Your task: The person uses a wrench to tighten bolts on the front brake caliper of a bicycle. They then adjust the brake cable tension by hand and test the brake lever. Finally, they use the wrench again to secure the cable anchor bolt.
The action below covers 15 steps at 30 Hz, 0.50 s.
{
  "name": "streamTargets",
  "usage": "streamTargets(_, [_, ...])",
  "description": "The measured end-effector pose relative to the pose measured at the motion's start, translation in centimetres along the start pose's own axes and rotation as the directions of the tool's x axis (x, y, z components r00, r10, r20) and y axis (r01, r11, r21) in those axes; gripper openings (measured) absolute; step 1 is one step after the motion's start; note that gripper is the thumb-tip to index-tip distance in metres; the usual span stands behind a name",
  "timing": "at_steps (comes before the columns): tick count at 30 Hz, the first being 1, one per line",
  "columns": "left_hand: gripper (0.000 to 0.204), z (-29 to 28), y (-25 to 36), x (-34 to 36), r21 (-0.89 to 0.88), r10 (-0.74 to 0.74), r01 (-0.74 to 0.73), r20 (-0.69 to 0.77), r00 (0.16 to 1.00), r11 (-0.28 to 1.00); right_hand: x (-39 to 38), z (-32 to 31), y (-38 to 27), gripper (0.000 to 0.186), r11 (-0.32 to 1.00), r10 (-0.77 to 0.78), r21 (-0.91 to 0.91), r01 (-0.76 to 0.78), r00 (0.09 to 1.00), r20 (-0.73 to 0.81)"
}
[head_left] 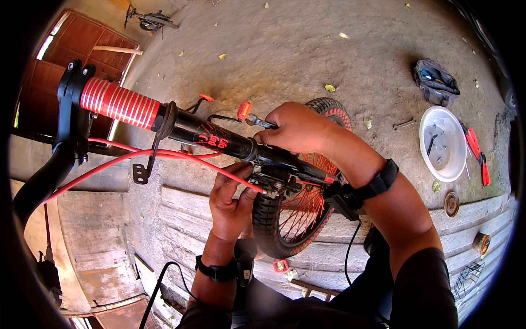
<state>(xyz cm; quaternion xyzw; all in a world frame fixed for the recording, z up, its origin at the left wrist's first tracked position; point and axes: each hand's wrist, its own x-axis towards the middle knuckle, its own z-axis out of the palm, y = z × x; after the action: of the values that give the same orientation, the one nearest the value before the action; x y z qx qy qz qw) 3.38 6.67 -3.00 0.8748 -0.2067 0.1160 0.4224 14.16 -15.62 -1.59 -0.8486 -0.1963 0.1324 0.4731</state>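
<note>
My right hand [293, 127] is closed around a metal open-end spanner [257, 121], whose jaw sticks out past the fingers. It rests over the far side of the black bicycle tube [211, 137], near the fork. Below the tube, the thumb and fingers of my left hand [227, 192] are bent together beside the brake [276, 183]; what they pinch, if anything, is hidden. A red cable [175, 153] curves from the handlebar side to the brake. The front wheel's black tyre [267, 233] and red spokes lie beneath my hands.
A black handlebar [38, 189] and red striped sleeve [120, 103] extend left. On the floor at right are a white basin [423, 143], red-handled tools [472, 143], an open tool bag [436, 98], another spanner [404, 124] and a small round tin [451, 204]. Pale ledges [186, 211] run below the wheel.
</note>
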Motion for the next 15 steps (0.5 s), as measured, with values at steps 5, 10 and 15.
streamTargets(5, [0.034,-0.1,0.2,0.1,0.004,-0.009,0.009,0.001,1.0,1.0,-0.2,-0.1,-0.4,0.042,0.999,-0.029,0.023,0.029,1.0,0.005])
streamTargets(10, [0.036,-0.1,-0.2,-0.2,0.002,-0.002,0.002,0.028,1.0,1.0,-0.5,-0.5,-0.5,0.031,0.981,0.056,0.18,-0.077,0.991,0.119])
streamTargets(15, [0.035,-0.1,0.0,-0.1,0.019,0.005,-0.005,0.026,1.0,1.0,-0.1,-0.3,1.2,0.024,0.912,-0.061,0.41,-0.025,0.979,0.196])
